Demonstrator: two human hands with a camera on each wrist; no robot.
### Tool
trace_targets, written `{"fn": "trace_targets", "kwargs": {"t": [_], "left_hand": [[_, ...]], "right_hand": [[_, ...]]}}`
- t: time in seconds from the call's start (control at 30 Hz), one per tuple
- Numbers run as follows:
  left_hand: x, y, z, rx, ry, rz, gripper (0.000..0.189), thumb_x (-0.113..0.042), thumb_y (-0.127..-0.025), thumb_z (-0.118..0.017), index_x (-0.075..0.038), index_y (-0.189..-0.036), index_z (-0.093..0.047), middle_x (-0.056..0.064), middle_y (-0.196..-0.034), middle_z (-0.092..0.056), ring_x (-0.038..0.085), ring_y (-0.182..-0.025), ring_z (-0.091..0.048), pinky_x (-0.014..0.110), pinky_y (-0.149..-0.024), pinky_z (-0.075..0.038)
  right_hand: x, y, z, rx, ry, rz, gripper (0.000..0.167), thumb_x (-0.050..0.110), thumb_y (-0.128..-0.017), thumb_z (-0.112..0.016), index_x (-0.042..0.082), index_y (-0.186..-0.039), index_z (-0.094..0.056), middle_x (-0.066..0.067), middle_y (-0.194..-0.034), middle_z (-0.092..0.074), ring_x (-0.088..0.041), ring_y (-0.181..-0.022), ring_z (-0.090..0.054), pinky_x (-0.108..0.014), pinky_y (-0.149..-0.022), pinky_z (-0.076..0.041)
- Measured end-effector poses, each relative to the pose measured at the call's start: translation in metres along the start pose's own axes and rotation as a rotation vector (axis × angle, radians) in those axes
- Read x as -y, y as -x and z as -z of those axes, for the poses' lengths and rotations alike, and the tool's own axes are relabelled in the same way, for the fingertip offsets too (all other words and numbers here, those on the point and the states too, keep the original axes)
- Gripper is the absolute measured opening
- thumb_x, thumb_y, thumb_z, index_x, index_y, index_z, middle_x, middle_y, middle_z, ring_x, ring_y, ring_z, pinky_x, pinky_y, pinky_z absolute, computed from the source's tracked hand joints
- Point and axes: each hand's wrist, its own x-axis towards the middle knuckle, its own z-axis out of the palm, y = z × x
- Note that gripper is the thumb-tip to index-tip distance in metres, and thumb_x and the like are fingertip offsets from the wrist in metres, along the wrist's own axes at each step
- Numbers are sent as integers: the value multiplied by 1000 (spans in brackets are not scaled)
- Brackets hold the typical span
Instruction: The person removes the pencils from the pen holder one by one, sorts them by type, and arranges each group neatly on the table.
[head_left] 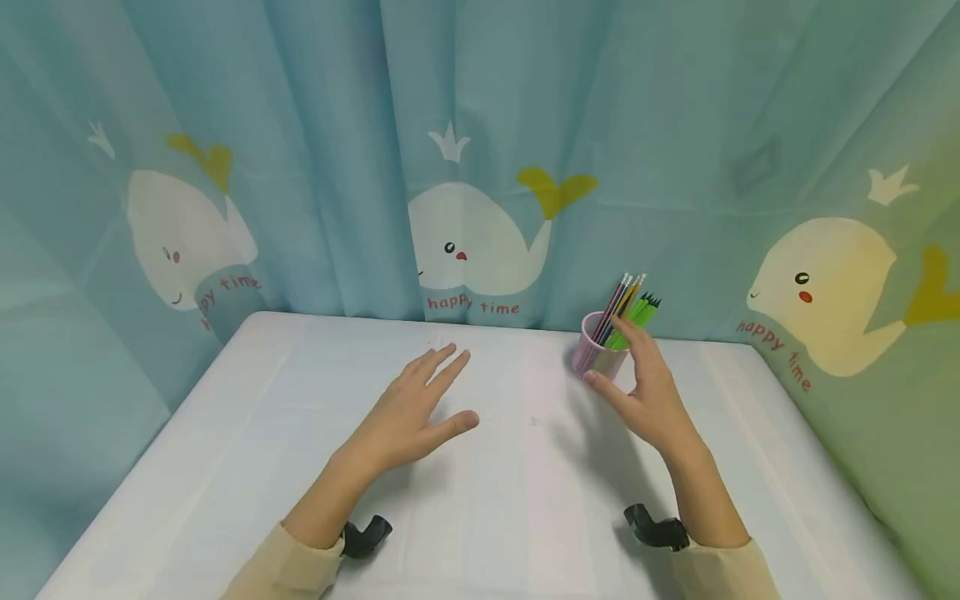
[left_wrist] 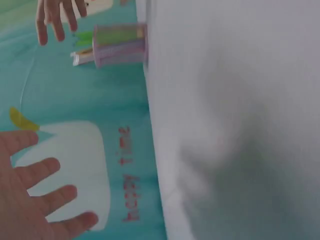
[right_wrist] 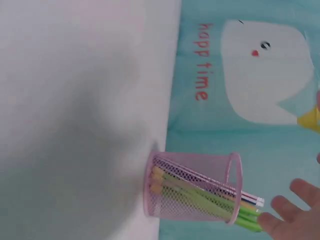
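Observation:
A pink mesh pencil cup stands upright near the back edge of the table, also seen sideways as a mesh cup in the right wrist view. It holds bright green pencils with dark tips and several striped pencils with white ends. My right hand hovers in front of the cup, thumb and fingers spread apart, holding nothing; whether it touches the cup or pencils I cannot tell. My left hand is held above the table's middle-left with fingers extended and nothing in it.
A white-covered table spreads below both hands. Behind it hangs a blue-green curtain printed with white whales, close to the table's back edge. A black curved wrist mount sits on the left wrist, and another black mount on the right.

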Motion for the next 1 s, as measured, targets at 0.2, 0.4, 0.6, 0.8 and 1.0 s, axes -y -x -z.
{"fn": "trace_targets", "kwargs": {"t": [0.2,0.4,0.6,0.8,1.0], "left_hand": [[-15,-23,-14,28,299,-15,69,-61,-97,-51,-35,-157,-28,-11,-160,-29,18,-148,-26,57,-117,-31],[-27,-51,-37,32,597,-56,67,-59,-100,-46,-23,-156,-34,-2,-156,-39,21,-144,-37,49,-114,-40],[-35,-70,-60,26,765,-24,74,-65,-99,-39,-17,-154,-36,3,-156,-41,24,-140,-44,51,-113,-41],[-38,-88,-76,46,992,11,77,-63,-101,-36,-9,-155,-32,14,-155,-38,33,-144,-37,53,-112,-41],[-43,-110,-92,43,1052,61,60,-40,-105,-45,-10,-155,-31,14,-154,-39,34,-142,-41,54,-110,-43]], "right_hand": [[-2,-24,13,-321,-295,-262,60,12,-94,-65,13,-149,-40,-8,-151,-42,-31,-140,-41,-51,-115,-37],[-8,-32,16,-483,-608,-497,52,11,-98,-57,19,-147,-40,-4,-146,-42,-24,-138,-40,-41,-116,-36],[-18,-22,10,-348,-662,-570,58,11,-98,-52,21,-152,-33,-12,-153,-34,-27,-140,-37,-48,-118,-32],[-23,-21,2,-266,-699,-591,63,15,-98,-48,20,-156,-24,-15,-157,-27,-32,-144,-33,-52,-121,-26],[-30,-19,-5,-246,-673,-631,67,15,-97,-49,23,-158,-20,-14,-159,-28,-30,-144,-35,-51,-120,-28]]}}
